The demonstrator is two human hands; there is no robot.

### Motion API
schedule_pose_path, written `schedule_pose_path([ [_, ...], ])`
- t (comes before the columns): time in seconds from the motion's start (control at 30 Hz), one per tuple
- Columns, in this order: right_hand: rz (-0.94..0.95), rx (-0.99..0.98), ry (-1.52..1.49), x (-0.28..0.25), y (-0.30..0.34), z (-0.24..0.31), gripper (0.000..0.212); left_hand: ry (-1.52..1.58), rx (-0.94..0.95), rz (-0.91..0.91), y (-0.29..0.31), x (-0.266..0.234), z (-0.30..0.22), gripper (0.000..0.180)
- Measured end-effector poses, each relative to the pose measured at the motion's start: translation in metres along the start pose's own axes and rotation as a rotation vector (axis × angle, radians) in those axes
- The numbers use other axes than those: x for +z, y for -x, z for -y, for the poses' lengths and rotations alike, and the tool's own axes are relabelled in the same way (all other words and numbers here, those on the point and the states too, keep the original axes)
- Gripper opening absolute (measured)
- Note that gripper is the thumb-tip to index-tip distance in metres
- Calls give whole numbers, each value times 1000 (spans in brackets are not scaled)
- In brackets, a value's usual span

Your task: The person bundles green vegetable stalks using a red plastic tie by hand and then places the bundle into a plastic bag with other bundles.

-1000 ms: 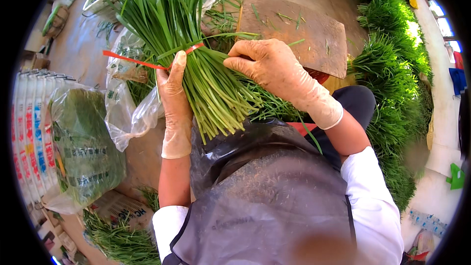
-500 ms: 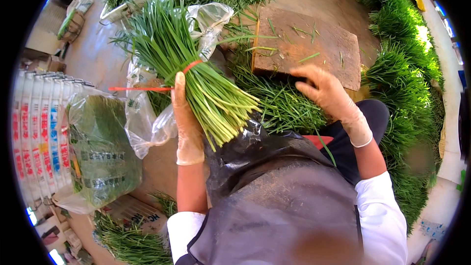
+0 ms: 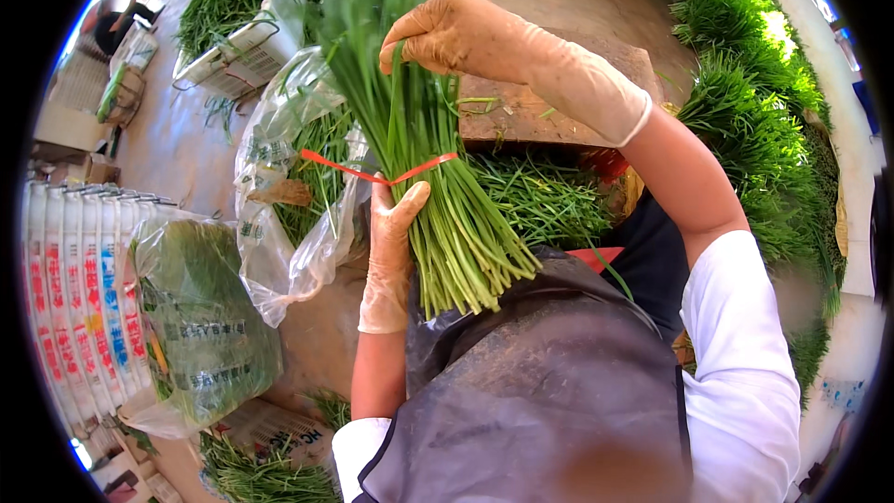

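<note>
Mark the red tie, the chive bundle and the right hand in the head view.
Red tie [image 3: 425, 169]: head view, band across the bundle's front.
Chive bundle [image 3: 419, 129]: head view, leaves just above the tie.
Right hand [image 3: 456, 33]: head view, back of the glove.

The 1 view comes from a wide fisheye lens, the left of 2 worn side by side on the person's head. It looks steeply down over the wearer's own front: the dark apron [image 3: 531, 382] fills the lower middle, close to the lens, with a white sleeve [image 3: 740, 317] beside it. Both the left hand [image 3: 393, 237] and the right hand [image 3: 463, 33] fall inside the frame, near the camera. Beyond them, the floor [image 3: 177, 84] recedes toward the top left. The picture stands upright and unmirrored, and white crates [image 3: 84, 289] curve along its round left rim.
</note>
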State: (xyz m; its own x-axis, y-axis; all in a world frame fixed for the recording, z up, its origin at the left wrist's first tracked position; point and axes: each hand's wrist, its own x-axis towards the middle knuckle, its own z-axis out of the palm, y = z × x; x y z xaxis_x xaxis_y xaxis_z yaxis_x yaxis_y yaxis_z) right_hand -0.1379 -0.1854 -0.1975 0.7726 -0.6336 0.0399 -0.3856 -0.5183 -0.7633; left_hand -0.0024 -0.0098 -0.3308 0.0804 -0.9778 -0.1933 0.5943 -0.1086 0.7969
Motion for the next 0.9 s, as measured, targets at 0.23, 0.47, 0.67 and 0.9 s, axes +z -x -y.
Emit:
schedule_pose_path([
  [0.23, -292, -41, 607, -16, -75, -36, 23, 151, -340, 131, 0, 40, -5, 57],
  [0.47, -581, -111, 323, -64, 20, -20, 20, 368, -605, 40, 18, 34, 4, 47],
  [0.67, -353, -85, 255, 15, 137, -31, 21, 177, -333, 166, 8, 46, 6, 56],
  [0.9, -324, -396, 744, 28, 128, -26, 17, 122, -224, 123, 16, 58, -7, 60],
])
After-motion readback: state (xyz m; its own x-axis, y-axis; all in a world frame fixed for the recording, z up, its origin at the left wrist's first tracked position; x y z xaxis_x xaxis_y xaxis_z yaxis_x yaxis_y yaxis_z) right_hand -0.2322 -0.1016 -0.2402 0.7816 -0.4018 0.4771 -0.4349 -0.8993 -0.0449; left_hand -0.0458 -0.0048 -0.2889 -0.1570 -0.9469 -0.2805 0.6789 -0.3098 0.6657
